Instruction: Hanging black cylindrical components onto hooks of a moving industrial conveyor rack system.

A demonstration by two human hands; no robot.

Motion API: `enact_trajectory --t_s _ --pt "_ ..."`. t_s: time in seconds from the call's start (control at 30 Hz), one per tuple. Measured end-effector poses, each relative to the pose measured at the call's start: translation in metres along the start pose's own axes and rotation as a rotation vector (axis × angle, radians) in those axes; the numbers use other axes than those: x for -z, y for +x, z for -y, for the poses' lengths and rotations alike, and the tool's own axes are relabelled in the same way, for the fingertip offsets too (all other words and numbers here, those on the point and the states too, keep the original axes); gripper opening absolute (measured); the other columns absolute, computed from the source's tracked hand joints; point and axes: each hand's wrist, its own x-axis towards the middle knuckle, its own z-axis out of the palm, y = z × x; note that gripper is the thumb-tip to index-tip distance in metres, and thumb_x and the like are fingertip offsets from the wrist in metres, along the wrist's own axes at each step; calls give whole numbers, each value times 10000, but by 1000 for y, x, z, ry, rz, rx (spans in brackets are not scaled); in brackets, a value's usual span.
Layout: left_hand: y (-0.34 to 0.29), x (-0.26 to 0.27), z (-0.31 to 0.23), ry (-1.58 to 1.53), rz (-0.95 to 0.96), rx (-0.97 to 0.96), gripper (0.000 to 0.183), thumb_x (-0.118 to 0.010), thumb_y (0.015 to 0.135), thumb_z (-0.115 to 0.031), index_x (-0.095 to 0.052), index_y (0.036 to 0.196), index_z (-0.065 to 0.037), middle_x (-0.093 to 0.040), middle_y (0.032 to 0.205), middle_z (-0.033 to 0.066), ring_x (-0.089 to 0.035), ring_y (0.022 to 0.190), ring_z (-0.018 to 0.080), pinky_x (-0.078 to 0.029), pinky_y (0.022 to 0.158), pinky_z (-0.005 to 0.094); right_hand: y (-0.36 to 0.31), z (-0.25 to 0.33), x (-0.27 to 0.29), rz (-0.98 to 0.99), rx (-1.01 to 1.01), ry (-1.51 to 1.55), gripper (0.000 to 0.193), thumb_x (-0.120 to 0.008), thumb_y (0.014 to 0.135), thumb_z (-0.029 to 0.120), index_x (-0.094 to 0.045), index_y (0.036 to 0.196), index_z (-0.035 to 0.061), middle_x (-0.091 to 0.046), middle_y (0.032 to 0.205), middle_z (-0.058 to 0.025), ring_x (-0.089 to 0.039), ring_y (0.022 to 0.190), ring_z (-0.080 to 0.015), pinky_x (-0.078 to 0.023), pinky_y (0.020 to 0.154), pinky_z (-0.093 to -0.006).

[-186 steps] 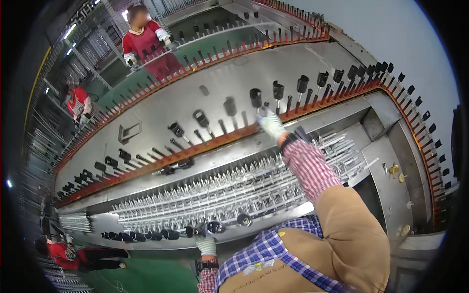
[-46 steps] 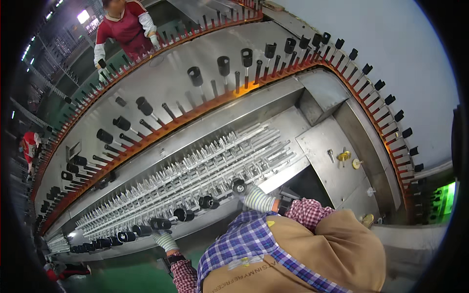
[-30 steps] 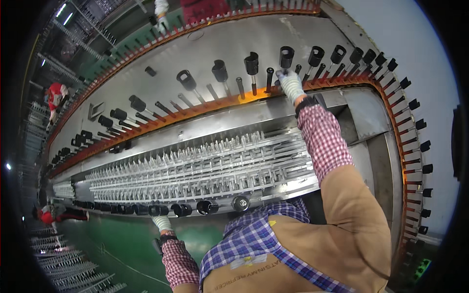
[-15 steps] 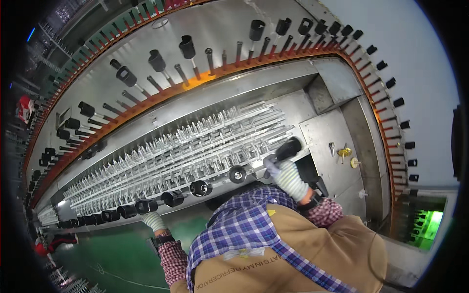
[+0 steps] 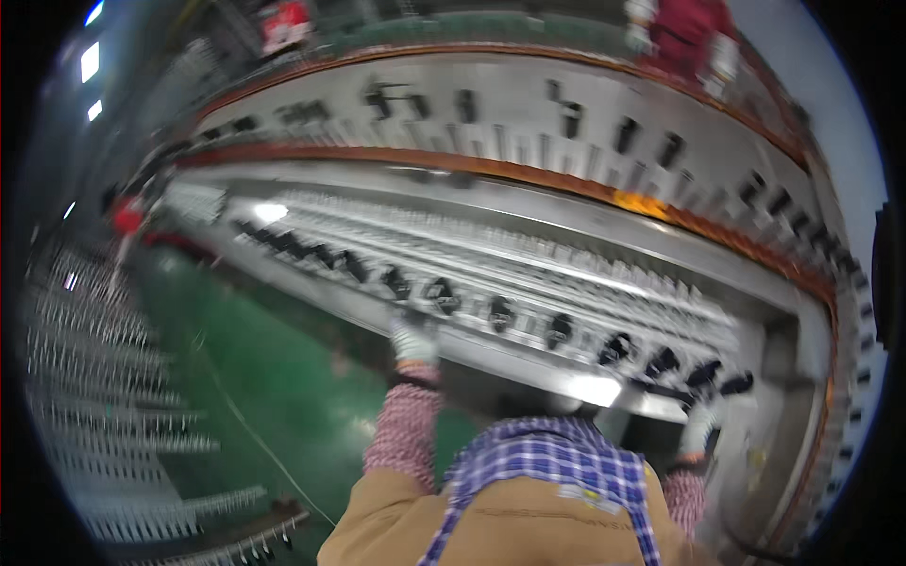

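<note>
A long steel tabletop spreads across the upper part of the view, blurred throughout. Below it and to the left lies a green floor, with pale silver stands ranked at the far left. A shallow steel trough along the near side holds long silver racks, their rows of small prongs running lengthwise. Between the trough and the tabletop curves an orange track, glowing yellow at one stretch right of centre.

The wearer's blue checked apron shows at the lower edge. Beyond the tabletop, at upper right, stands a co-worker in red with white sleeves; another person in red shows at upper left.

The left hand, in a pale glove, is at the near steel ledge, just below the row of black cups. Its grip is too smeared to tell. The right hand, also gloved, is at the row's right end, nearest to a tilted black cup; whether its grip is clamped on anything cannot be told. The row follows the near side of the racks. Thin pegs rise from the track.
</note>
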Motion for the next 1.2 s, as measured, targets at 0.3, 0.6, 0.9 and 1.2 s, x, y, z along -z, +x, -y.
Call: enact_trajectory --t_s 0.3,0.6,0.9,1.2 --pt "-38 -50 -15 192 157 -340 216 -524 797 -317 -510 822 -102 -483 610 18 -493 556 146 -441 547 284 38 11 92 -556 -420 677 249 -404 851 156 -510 1044 42 -546 986 -61 -495 868 -122 -398 792 -227" --pt "-95 30 -12 -868 87 -120 89 -490 772 -139 -488 755 -52 -492 598 27 -499 528 140 -464 509 282 121 179 228 -577 307 1069 320 -360 880 216 -454 1121 28 -504 1065 -85 -468 964 -150 -370 846 -254" --pt "-167 92 -46 -913 -280 -142 223 -413 837 -243 -505 722 -76 -550 610 25 -516 498 135 -492 548 332 -80 474 193 891 1455 1524 330 -391 858 67 -391 1179 -10 -498 1098 -109 -465 994 -173 -351 865 -292" --pt "-219 239 -222 639 -264 -294 441 -431 837 -327 -409 1139 -7 -554 981 156 -526 921 219 -437 769 300 -263 685 239 1438 1223 1814 156 -509 826 109 -516 958 28 -545 817 -23 -538 689 -96 -457 629 -223"
